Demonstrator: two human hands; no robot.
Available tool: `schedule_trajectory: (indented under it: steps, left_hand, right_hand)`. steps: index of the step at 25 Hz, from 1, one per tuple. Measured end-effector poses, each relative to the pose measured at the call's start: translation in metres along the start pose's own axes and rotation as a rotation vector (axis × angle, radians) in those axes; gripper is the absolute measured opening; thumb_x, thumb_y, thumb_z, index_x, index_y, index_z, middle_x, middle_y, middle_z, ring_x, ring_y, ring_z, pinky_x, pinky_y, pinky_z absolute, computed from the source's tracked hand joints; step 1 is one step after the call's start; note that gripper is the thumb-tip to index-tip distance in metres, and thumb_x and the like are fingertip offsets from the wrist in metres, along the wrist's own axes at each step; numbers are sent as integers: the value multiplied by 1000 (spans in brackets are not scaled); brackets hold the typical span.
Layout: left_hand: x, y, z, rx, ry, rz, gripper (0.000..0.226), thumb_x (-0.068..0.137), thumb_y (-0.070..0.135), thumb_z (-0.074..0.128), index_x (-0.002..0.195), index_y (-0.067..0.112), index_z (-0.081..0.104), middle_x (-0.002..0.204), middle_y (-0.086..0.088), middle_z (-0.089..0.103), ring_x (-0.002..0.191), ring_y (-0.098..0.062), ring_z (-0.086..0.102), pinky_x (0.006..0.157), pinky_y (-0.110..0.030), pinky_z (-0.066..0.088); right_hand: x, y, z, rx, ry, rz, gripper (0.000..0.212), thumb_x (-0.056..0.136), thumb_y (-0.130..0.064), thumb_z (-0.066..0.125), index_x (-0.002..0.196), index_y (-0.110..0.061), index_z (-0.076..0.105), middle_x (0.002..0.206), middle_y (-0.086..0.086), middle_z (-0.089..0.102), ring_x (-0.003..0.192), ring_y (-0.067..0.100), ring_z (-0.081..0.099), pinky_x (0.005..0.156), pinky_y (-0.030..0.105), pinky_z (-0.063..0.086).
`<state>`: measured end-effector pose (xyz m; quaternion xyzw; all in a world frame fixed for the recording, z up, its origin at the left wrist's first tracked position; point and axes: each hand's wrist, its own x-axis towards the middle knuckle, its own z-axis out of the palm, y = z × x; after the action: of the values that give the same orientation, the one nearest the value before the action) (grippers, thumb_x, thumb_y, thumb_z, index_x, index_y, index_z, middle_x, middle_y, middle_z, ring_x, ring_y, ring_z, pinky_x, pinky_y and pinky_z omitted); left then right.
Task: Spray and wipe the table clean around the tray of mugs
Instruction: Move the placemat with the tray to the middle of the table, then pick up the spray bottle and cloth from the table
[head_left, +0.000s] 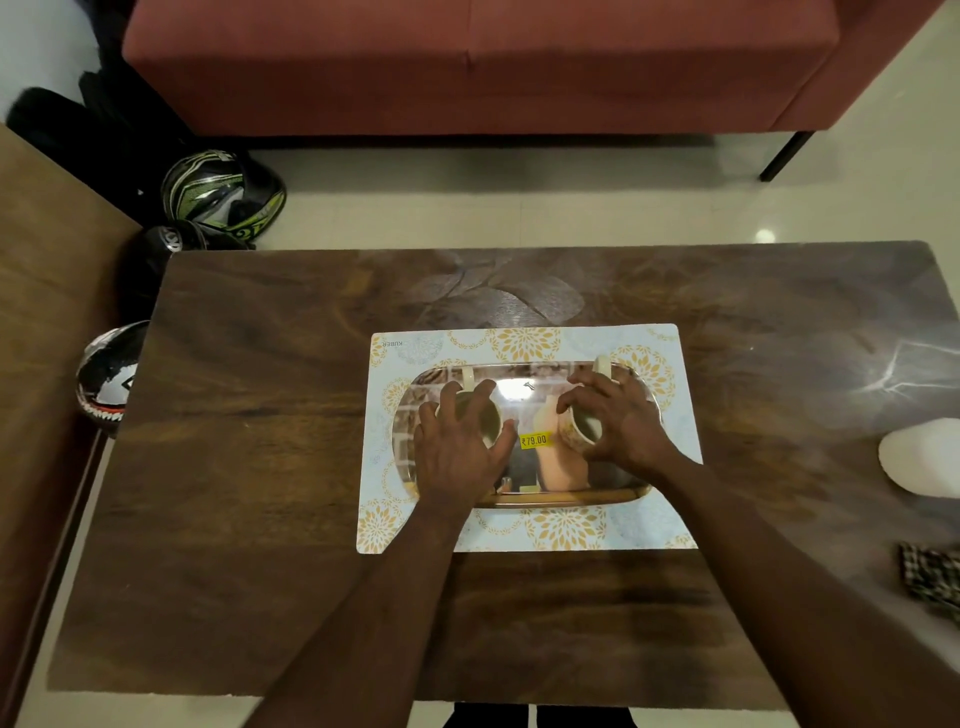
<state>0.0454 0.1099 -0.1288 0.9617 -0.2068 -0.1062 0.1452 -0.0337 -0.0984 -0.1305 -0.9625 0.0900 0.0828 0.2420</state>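
Observation:
A shiny steel tray (524, 496) with a yellow price sticker lies on a floral placemat (519, 535) in the middle of the dark wooden table (249, 519). Two cream mugs stand on the tray. My left hand (457, 447) grips the left mug (491, 421) from above, fingers curled round its rim. My right hand (618, 421) grips the right mug (582, 426) the same way. Both mug handles point away from me. A checked cloth (930, 577) lies at the table's right edge. I see no spray bottle.
A white rounded object (919, 457) sits on the table at the right, above the cloth. Three helmets (223, 195) lie on the floor beyond the table's left corner. A red sofa (467, 62) stands across the floor. Wooden furniture (47, 312) flanks the left.

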Motion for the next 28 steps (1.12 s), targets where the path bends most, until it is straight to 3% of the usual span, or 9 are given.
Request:
schedule_trajectory:
  steps: [3, 7, 12, 14, 18, 23, 25, 28]
  left_hand:
    - [-1, 9, 3, 0, 8, 24, 64, 81, 63, 43, 137, 35, 45, 146, -10, 48, 131, -36, 45, 102, -50, 40]
    - [1, 8, 3, -7, 41, 17, 64, 80, 63, 45, 137, 34, 46, 146, -11, 47, 130, -37, 45, 103, -52, 40]
    - [1, 7, 5, -11, 42, 23, 66, 80, 65, 42, 139, 35, 46, 149, -11, 45, 133, -38, 44, 106, -53, 36]
    - [1, 8, 3, -20, 26, 15, 68, 81, 67, 46, 142, 36, 43, 152, -10, 41, 137, -38, 39, 109, -54, 31]
    - [-3, 17, -12, -61, 84, 13, 76, 80, 74, 46, 145, 34, 39, 154, -10, 35, 142, -33, 32, 111, -57, 25]
    - [-6, 102, -36, -422, 176, 254, 54, 87, 42, 57, 133, 14, 53, 135, -9, 53, 126, -27, 49, 99, -52, 44]
    - [-12, 158, -41, -565, 136, 398, 44, 86, 28, 62, 127, 12, 55, 126, -5, 56, 118, -22, 53, 96, -44, 47]
    - [-33, 239, -25, -647, -10, 522, 44, 86, 28, 64, 127, 14, 55, 124, 8, 51, 115, -19, 56, 96, -37, 47]
  right_hand:
    - [-12, 4, -3, 27, 26, 45, 45, 69, -42, 67, 112, -34, 55, 144, -1, 41, 132, 41, 30, 102, 55, 28]
    - [-12, -1, -4, -70, 91, -2, 52, 70, -39, 74, 118, -31, 55, 146, 2, 41, 130, 47, 33, 93, 60, 37]
    - [-13, 2, 0, -114, 23, 31, 61, 76, -46, 71, 131, -37, 47, 153, -2, 30, 136, 44, 23, 96, 63, 34]
    - [-14, 3, 1, -114, 16, 51, 61, 80, -56, 61, 136, -39, 41, 156, -3, 21, 140, 40, 15, 102, 66, 27]
    - [-31, -16, -14, -7, 87, 136, 68, 80, -73, 21, 142, -44, 29, 159, -6, 10, 145, 27, 3, 108, 61, 10]
    - [-100, -10, -43, 118, 349, 234, 56, 88, -64, 29, 137, -38, 36, 150, -6, 34, 139, 15, 26, 104, 49, 24]
    - [-140, 18, -54, 88, 454, 330, 53, 90, -61, 31, 136, -35, 38, 145, -2, 43, 134, 13, 31, 100, 46, 30]
    - [-202, 73, -65, 75, 498, 530, 59, 88, -56, 37, 135, -21, 46, 139, 6, 50, 128, 23, 45, 99, 50, 36]
